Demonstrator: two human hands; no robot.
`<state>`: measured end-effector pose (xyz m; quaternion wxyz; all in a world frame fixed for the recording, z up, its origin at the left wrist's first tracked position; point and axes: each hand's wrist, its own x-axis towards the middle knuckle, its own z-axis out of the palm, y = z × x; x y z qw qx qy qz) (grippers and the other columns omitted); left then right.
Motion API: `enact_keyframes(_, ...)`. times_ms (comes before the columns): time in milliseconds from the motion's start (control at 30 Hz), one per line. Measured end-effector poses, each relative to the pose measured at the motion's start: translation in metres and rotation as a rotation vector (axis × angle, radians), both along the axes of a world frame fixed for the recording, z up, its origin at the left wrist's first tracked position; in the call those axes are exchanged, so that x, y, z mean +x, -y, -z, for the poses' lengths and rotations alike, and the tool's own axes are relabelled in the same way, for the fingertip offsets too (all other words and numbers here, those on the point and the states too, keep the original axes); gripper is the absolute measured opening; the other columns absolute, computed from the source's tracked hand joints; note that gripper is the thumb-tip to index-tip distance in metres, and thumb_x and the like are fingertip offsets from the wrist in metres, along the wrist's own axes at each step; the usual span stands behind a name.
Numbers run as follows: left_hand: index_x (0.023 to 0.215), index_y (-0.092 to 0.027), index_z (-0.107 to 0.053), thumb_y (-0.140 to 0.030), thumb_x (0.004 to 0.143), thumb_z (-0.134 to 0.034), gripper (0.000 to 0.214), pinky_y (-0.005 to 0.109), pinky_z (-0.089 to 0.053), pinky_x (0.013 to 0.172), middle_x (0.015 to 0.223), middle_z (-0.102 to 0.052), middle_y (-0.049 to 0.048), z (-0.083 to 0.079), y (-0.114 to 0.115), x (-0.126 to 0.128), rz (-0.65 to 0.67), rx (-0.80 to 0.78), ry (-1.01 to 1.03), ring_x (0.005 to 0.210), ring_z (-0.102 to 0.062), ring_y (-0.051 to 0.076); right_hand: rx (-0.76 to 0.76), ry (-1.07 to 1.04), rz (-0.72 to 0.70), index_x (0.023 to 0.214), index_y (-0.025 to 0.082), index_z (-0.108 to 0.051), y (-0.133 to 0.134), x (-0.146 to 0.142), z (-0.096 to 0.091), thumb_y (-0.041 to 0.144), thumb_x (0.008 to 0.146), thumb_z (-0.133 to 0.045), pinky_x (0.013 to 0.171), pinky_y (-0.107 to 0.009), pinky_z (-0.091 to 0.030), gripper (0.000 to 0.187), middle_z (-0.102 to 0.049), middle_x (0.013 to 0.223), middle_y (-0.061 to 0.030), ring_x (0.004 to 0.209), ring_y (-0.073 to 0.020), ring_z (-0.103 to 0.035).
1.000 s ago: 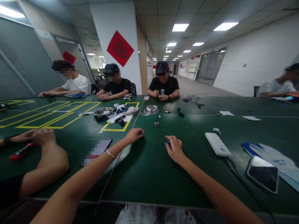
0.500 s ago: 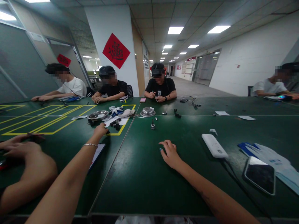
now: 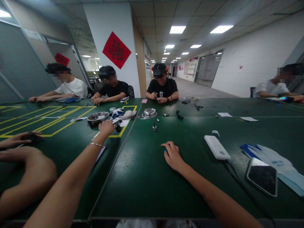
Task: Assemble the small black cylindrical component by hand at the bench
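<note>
My left hand [image 3: 106, 127] reaches out over the far left part of the table, its back towards me. The fingertips are hidden, so I cannot see whether they hold anything. Just right of it lie small black parts [image 3: 118, 127] on white paper [image 3: 123, 123]. Beyond it stands a metal bowl [image 3: 98, 116]. A clipboard [image 3: 101, 155] lies under my left forearm. My right hand [image 3: 173, 155] rests low over the green tabletop [image 3: 142, 177] with fingers apart and holds nothing; a blue spot shows at its thumb tip. Ahead of it a small metal part with a dark shaft [image 3: 154, 126] stands upright.
On the right lie a white power strip [image 3: 217, 148] with a cable, a phone [image 3: 262, 175] and a blue-white glove [image 3: 273, 156]. An upturned metal bowl [image 3: 149, 113] is further back. A neighbour's arm [image 3: 28, 171] rests at left. Several people sit across the table.
My left hand has moved forward and slightly right, closer to the black parts and paper. My right hand stays in place. The neighbour's hand on the left has shifted slightly.
</note>
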<state>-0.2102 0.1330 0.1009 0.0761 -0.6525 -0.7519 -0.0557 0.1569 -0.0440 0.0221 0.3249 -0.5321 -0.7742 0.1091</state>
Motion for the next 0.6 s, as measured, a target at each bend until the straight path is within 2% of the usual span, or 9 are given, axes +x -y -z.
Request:
enact_keyframes(133, 0.116, -0.006, -0.051, -0.032, 0.078, -0.050, 0.045, 0.046, -0.028, 0.098, 0.122, -0.053, 0.0224, 0.012, -0.003, 0.005, 0.028, 0.010, -0.064, 0.119, -0.042, 0.033, -0.004, -0.019, 0.007, 0.117, 0.026, -0.050, 0.001, 0.001, -0.002, 0.018, 0.085, -0.043, 0.090, -0.050, -0.042, 0.034, -0.047, 0.111, -0.0098, 0.103, -0.0252, -0.052)
enact_keyframes(300, 0.112, -0.013, -0.055, -0.041, 0.072, -0.059, 0.050, 0.055, -0.010, 0.104, 0.124, -0.055, 0.0182, 0.019, -0.006, 0.007, 0.006, -0.013, -0.149, 0.130, -0.029, 0.035, -0.008, -0.042, 0.003, 0.117, 0.027, -0.050, 0.000, 0.003, 0.001, 0.021, 0.086, -0.044, 0.081, -0.047, -0.049, 0.032, -0.047, 0.112, -0.0100, 0.102, -0.0265, -0.053)
enact_keyframes(433, 0.109, -0.014, -0.060, -0.047, 0.074, -0.058, 0.048, 0.056, 0.002, 0.104, 0.115, -0.062, 0.0169, 0.018, -0.010, 0.011, 0.006, -0.036, -0.234, 0.131, -0.029, 0.036, -0.041, -0.068, -0.013, 0.117, 0.028, -0.050, -0.001, 0.002, 0.004, 0.021, 0.085, -0.046, 0.076, -0.043, -0.051, 0.033, -0.046, 0.114, -0.0098, 0.101, -0.0267, -0.054)
enact_keyframes(600, 0.093, -0.015, -0.068, -0.049, 0.083, -0.043, 0.044, 0.054, 0.009, 0.103, 0.101, -0.068, 0.0138, 0.018, -0.017, 0.016, -0.035, -0.117, -0.355, 0.125, -0.037, 0.037, 0.019, -0.038, -0.021, 0.116, 0.027, -0.050, -0.003, 0.000, 0.002, 0.008, 0.080, -0.044, 0.082, -0.042, -0.050, 0.041, -0.046, 0.109, -0.0090, 0.095, -0.0234, -0.055)
